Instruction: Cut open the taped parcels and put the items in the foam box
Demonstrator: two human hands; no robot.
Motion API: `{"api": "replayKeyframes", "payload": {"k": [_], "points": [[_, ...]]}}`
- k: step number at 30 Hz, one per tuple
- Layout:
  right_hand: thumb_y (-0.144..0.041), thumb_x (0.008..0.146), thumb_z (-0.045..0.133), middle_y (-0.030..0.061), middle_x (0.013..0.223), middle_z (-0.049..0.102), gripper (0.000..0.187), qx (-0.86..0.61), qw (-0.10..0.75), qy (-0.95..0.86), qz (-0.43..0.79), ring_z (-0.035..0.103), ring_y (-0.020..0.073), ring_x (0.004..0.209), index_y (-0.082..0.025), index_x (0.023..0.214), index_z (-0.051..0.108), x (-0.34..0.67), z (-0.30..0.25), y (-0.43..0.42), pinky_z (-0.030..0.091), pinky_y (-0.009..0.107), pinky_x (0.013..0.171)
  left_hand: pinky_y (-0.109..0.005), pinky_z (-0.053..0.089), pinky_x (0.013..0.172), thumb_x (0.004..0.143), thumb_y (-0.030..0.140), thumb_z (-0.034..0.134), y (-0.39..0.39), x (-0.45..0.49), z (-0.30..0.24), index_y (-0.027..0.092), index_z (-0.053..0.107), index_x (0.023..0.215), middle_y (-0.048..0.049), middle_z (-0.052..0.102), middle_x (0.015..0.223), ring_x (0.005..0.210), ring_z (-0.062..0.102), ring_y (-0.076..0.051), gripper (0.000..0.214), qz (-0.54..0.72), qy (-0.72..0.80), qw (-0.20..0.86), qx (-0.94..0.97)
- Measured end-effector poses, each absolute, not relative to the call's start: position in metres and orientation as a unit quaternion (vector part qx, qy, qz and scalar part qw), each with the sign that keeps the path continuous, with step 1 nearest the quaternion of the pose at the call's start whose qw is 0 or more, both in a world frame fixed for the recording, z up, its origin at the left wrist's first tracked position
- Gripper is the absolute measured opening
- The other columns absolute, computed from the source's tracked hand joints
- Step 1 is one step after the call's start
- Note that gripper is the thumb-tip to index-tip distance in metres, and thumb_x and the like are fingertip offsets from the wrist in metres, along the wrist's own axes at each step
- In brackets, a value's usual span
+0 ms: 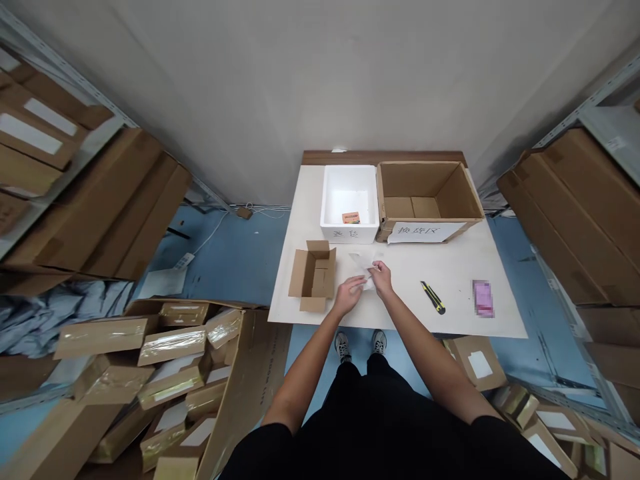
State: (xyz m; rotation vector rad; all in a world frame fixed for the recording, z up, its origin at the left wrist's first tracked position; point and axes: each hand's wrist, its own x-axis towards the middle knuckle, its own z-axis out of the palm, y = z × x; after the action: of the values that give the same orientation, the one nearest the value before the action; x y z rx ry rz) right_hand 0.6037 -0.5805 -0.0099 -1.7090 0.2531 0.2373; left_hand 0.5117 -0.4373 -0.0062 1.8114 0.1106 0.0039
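Over the front middle of the table, my right hand (383,279) pinches a thin whitish, see-through piece (369,283), perhaps paper or plastic film. My left hand (349,294) is closed on the piece's near left side, its fingertips partly hidden. To the left stands a small cardboard box (320,279) with its flaps open. A white foam box (350,235) with handwriting on its front stands behind my hands, holding a small orange packet (351,218). A yellow and black utility knife (433,298) lies to the right of my right hand.
A large open cardboard box (425,231) with a handwritten label stands at the table's back right. A pink, blurred item (483,298) lies near the right edge. Shelves of cartons flank the table (295,313). A big carton of taped boxes (175,347) sits on the floor left.
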Motion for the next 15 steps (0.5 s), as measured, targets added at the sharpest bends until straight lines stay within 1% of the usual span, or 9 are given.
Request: {"api": "replayKeyframes", "payload": {"k": [3, 5, 6, 8, 10, 11, 12, 14, 15], "points": [[-0.055, 0.082, 0.064, 0.0048, 0.096, 0.072, 0.039, -0.75, 0.653, 0.056, 0.095, 0.067, 0.0205, 0.089, -0.022, 0.102, 0.06, 0.604, 0.016, -0.525, 0.055, 0.027, 0.075, -0.045, 0.049, 0.116, 0.096, 0.031, 0.059, -0.36, 0.491, 0.018, 0.026, 0.078, 0.126, -0.0109, 0.072, 0.137, 0.131, 0.063, -0.028, 0.036, 0.069, 0.177, 0.561, 0.806], [-0.055, 0.083, 0.066, 0.0044, 0.095, 0.073, 0.039, -0.751, 0.649, 0.023, 0.12, 0.068, 0.0204, 0.088, -0.023, 0.105, 0.061, 0.601, 0.024, -0.48, 0.056, 0.027, 0.076, -0.044, 0.047, 0.117, 0.094, 0.03, 0.062, -0.311, 0.476, 0.024, 0.027, 0.077, 0.126, -0.0108, 0.071, 0.136, 0.133, 0.061, -0.029, 0.036, 0.054, 0.225, 0.493, 0.839], [-0.055, 0.084, 0.066, 0.0039, 0.093, 0.073, 0.038, -0.763, 0.631, 0.014, 0.136, 0.069, 0.0206, 0.086, -0.023, 0.104, 0.062, 0.598, 0.024, -0.458, 0.056, 0.028, 0.076, -0.044, 0.046, 0.119, 0.092, 0.029, 0.066, -0.291, 0.469, 0.023, 0.027, 0.078, 0.124, -0.0103, 0.07, 0.137, 0.135, 0.059, -0.031, 0.035, 0.019, 0.225, 0.453, 0.862], [-0.053, 0.087, 0.065, 0.0047, 0.093, 0.073, 0.034, -0.813, 0.56, 0.011, 0.157, 0.07, 0.0224, 0.09, -0.023, 0.103, 0.065, 0.592, 0.017, -0.421, 0.056, 0.031, 0.081, -0.046, 0.039, 0.125, 0.083, 0.027, 0.076, -0.265, 0.454, 0.014, 0.028, 0.078, 0.122, -0.0095, 0.064, 0.149, 0.148, 0.049, -0.034, 0.039, -0.056, 0.202, 0.372, 0.904], [-0.05, 0.087, 0.069, 0.0084, 0.095, 0.074, 0.033, -0.865, 0.462, -0.032, 0.191, 0.07, 0.0265, 0.1, -0.021, 0.104, 0.069, 0.586, 0.005, -0.397, 0.055, 0.035, 0.088, -0.05, 0.034, 0.127, 0.073, 0.029, 0.088, -0.257, 0.44, -0.001, 0.028, 0.074, 0.131, -0.0096, 0.048, 0.165, 0.16, 0.03, -0.039, 0.06, -0.115, 0.172, 0.317, 0.926], [-0.049, 0.086, 0.073, 0.0114, 0.096, 0.075, 0.035, -0.882, 0.418, -0.062, 0.208, 0.07, 0.0293, 0.105, -0.02, 0.105, 0.071, 0.583, -0.002, -0.391, 0.054, 0.038, 0.091, -0.052, 0.033, 0.126, 0.069, 0.031, 0.092, -0.259, 0.434, -0.009, 0.029, 0.07, 0.137, -0.0098, 0.038, 0.171, 0.163, 0.021, -0.042, 0.072, -0.135, 0.155, 0.301, 0.931], [-0.046, 0.084, 0.077, 0.0152, 0.098, 0.075, 0.037, -0.892, 0.385, -0.088, 0.219, 0.069, 0.0325, 0.111, -0.017, 0.107, 0.072, 0.58, -0.008, -0.388, 0.053, 0.04, 0.094, -0.054, 0.033, 0.126, 0.067, 0.033, 0.094, -0.263, 0.43, -0.017, 0.03, 0.067, 0.142, -0.0096, 0.031, 0.175, 0.164, 0.016, -0.043, 0.081, -0.15, 0.136, 0.291, 0.935], [-0.039, 0.082, 0.081, 0.0225, 0.106, 0.074, 0.045, -0.907, 0.34, -0.125, 0.215, 0.064, 0.0377, 0.121, -0.013, 0.117, 0.072, 0.575, -0.016, -0.39, 0.051, 0.046, 0.099, -0.057, 0.026, 0.128, 0.071, 0.034, 0.092, -0.275, 0.428, -0.032, 0.031, 0.062, 0.148, -0.0106, 0.023, 0.178, 0.164, 0.012, -0.043, 0.082, -0.144, 0.115, 0.271, 0.945], [-0.036, 0.082, 0.08, 0.0251, 0.114, 0.073, 0.049, -0.917, 0.317, -0.138, 0.199, 0.06, 0.0391, 0.126, -0.011, 0.124, 0.07, 0.573, -0.017, -0.394, 0.05, 0.047, 0.101, -0.059, 0.023, 0.129, 0.075, 0.034, 0.09, -0.28, 0.429, -0.037, 0.029, 0.06, 0.151, -0.013, 0.024, 0.177, 0.164, 0.012, -0.043, 0.081, -0.138, 0.122, 0.26, 0.948]]}}
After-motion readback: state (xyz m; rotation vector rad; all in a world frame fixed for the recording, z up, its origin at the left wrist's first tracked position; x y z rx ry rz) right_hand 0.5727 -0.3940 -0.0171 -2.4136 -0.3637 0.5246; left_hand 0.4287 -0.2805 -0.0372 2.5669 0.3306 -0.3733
